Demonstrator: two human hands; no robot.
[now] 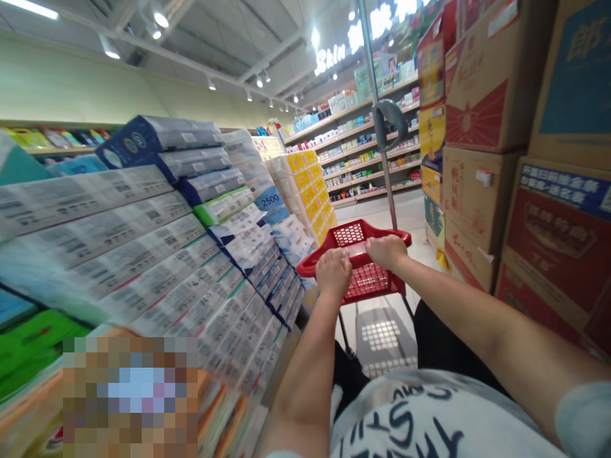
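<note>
A red plastic basket cart (pixel 352 236) stands in the shop aisle in front of me, and its basket looks empty. My left hand (pixel 333 272) is closed on the near rim of the cart. My right hand (pixel 386 250) grips the same rim just to the right of it. Both arms stretch forward from my grey printed shirt. A metal pole with a grey handle (pixel 389 124) rises behind the cart.
Stacked packs of tissue paper (pixel 157 248) fill the shelving close on my left. Tall piles of cardboard boxes (pixel 501 159) stand on my right. The tiled aisle (pixel 405 219) runs ahead to shelves of small goods (pixel 367 159). A pixelated patch covers the lower left.
</note>
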